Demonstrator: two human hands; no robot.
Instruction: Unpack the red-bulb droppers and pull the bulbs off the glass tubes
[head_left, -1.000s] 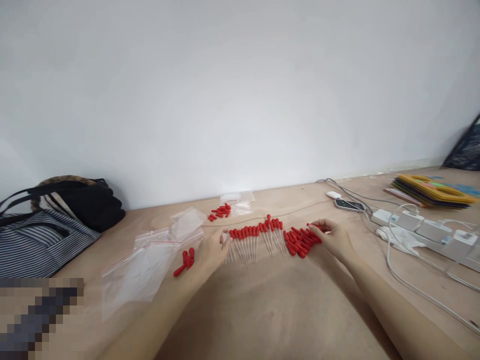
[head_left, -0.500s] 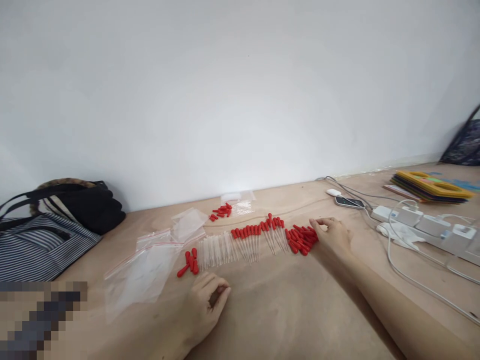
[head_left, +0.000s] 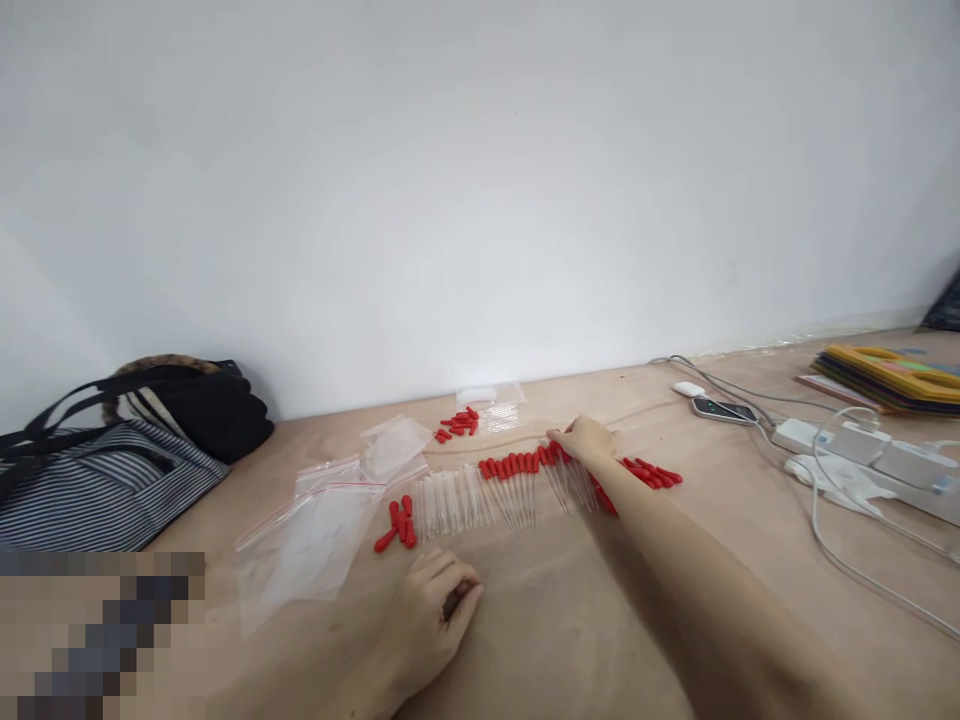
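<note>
The right hand (head_left: 589, 440) reaches across with fingers drawn together over the red rubber bulbs of the capped droppers (head_left: 525, 465), though whether it pinches one is unclear. The left hand (head_left: 435, 615) rests loosely curled and apparently empty on the table (head_left: 570, 620), just before the bare clear tubes (head_left: 450, 500). Loose red bulbs (head_left: 397, 522) and crinkled zip bags (head_left: 315, 535) lie beside them.

The droppers (head_left: 517, 485) have red bulbs on clear stems. Loose red bulbs (head_left: 397, 522) lie beside clear zip bags (head_left: 315, 535) edged with a red line. The worktop (head_left: 570, 620) is tan. At far left sits a bag (head_left: 105, 480) striped grey and white; at far right, a yellow-topped stack (head_left: 892, 375).
</note>
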